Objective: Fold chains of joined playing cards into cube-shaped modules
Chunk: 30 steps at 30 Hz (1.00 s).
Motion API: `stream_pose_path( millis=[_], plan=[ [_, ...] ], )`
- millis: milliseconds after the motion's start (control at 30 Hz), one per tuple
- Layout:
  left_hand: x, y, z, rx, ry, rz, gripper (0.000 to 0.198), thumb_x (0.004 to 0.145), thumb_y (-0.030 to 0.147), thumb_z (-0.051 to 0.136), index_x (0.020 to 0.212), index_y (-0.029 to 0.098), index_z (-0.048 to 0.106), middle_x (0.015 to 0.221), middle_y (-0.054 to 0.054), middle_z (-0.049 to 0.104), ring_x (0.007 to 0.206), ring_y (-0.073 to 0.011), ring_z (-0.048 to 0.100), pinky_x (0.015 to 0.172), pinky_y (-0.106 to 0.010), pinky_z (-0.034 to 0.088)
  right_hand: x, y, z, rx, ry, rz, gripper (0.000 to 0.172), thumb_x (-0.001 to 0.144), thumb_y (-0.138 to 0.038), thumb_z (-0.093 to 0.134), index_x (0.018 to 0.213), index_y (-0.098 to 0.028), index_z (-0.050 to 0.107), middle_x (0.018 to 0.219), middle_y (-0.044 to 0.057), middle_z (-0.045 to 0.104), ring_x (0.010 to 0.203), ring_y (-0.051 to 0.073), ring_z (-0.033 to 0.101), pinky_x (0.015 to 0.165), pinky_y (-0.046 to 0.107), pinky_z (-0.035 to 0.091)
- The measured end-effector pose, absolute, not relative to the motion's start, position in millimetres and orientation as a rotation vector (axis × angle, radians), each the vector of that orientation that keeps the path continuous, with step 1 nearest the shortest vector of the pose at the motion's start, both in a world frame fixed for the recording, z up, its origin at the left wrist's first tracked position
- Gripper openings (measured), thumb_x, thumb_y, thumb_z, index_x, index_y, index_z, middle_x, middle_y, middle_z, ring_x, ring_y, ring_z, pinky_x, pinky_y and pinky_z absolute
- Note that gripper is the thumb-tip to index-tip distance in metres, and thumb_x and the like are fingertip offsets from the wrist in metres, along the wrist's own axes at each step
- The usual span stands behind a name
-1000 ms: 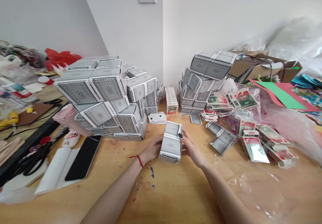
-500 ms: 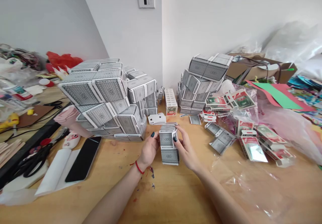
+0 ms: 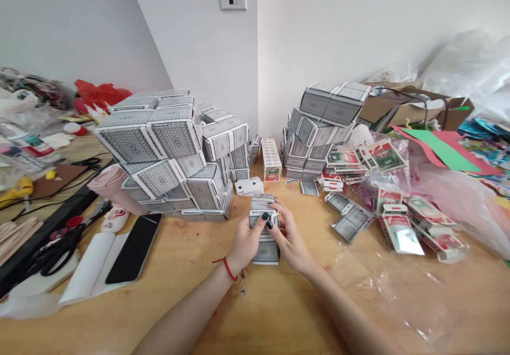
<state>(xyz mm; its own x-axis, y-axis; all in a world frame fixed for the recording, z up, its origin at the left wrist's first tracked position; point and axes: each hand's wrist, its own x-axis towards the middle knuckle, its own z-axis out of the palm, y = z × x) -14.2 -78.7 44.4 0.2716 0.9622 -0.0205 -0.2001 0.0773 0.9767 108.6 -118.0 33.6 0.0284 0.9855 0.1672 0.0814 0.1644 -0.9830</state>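
Between my hands on the table stands a small block made of grey-patterned playing cards [image 3: 265,252]. My left hand [image 3: 246,242] grips its left side, thumb lying across the front face. From the right, my right hand [image 3: 292,241] holds the block, its thumb beside the other thumb and its fingers around the far right edge. Part of the front face is hidden under both thumbs. Just behind the block lies a loose stack of playing cards [image 3: 249,186], face up. A row of card packs [image 3: 271,159] stands farther back.
Large stacked card-block structures stand at left [image 3: 171,137] and right [image 3: 332,108]. A phone [image 3: 134,248] and black scissors [image 3: 59,248] lie left. Folded card pieces [image 3: 350,217], red-green card boxes [image 3: 402,233] and clear plastic film [image 3: 398,286] spread across the right.
My left hand has moved right, its thumb shifting onto the block's front face. My right thumb has moved left to meet it. The block has shifted slightly left.
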Motion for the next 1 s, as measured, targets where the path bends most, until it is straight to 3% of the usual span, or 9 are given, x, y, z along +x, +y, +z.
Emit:
stream_pose_path(
  millis=[233, 367, 567, 733, 1000],
  plan=[
    [-16.6, -79.6, 48.8, 1.072, 0.870, 1.075, 0.040, 0.072, 0.045, 0.065, 0.095, 0.013, 0.067, 0.091, -0.008, 0.071, 0.086, -0.0219, 0.065, 0.076, -0.030, 0.049, 109.5, -118.4, 39.5, -1.162, -1.349, 1.024, 0.041, 0.087, -0.039, 0.049, 0.126, -0.031, 0.042, 0.145, 0.006, 0.023, 0.122, 0.025, 0.042, 0.084, 0.034, 0.049],
    [-15.2, -80.2, 50.1, 0.980, 0.895, 1.061, 0.042, 0.070, 0.050, 0.065, 0.087, 0.012, 0.067, 0.079, -0.006, 0.071, 0.070, -0.0190, 0.065, 0.063, -0.027, 0.049, 110.1, -117.3, 37.8, -1.150, -1.326, 1.054, 0.041, 0.086, -0.040, 0.050, 0.125, -0.031, 0.044, 0.143, 0.007, 0.027, 0.113, 0.023, 0.049, 0.081, 0.033, 0.050],
    [-14.3, -79.0, 49.4, 0.903, 0.925, 1.083, 0.041, 0.066, 0.052, 0.068, 0.075, 0.012, 0.065, 0.067, -0.003, 0.067, 0.057, -0.0133, 0.059, 0.052, -0.022, 0.044, 111.2, -116.4, 34.7, -1.131, -1.316, 1.071, 0.042, 0.086, -0.046, 0.048, 0.126, -0.032, 0.045, 0.142, 0.006, 0.028, 0.114, 0.023, 0.048, 0.083, 0.034, 0.050],
    [-16.2, -78.1, 48.0, 0.901, 0.934, 1.075, 0.043, 0.066, 0.053, 0.068, 0.073, 0.011, 0.064, 0.063, -0.002, 0.066, 0.055, -0.0118, 0.057, 0.051, -0.021, 0.044, 112.3, -117.0, 37.2, -1.116, -1.296, 1.075, 0.042, 0.084, -0.049, 0.050, 0.123, -0.032, 0.049, 0.141, 0.006, 0.031, 0.117, 0.025, 0.046, 0.082, 0.034, 0.050],
    [-16.0, -78.7, 48.1, 0.892, 0.930, 1.077, 0.044, 0.066, 0.054, 0.067, 0.075, 0.011, 0.064, 0.065, -0.003, 0.067, 0.057, -0.0145, 0.061, 0.055, -0.024, 0.046, 113.5, -116.2, 37.6, -1.073, -1.307, 1.113, 0.037, 0.087, -0.046, 0.048, 0.121, -0.033, 0.046, 0.144, 0.005, 0.021, 0.123, 0.024, 0.040, 0.083, 0.034, 0.050]
  ],
)
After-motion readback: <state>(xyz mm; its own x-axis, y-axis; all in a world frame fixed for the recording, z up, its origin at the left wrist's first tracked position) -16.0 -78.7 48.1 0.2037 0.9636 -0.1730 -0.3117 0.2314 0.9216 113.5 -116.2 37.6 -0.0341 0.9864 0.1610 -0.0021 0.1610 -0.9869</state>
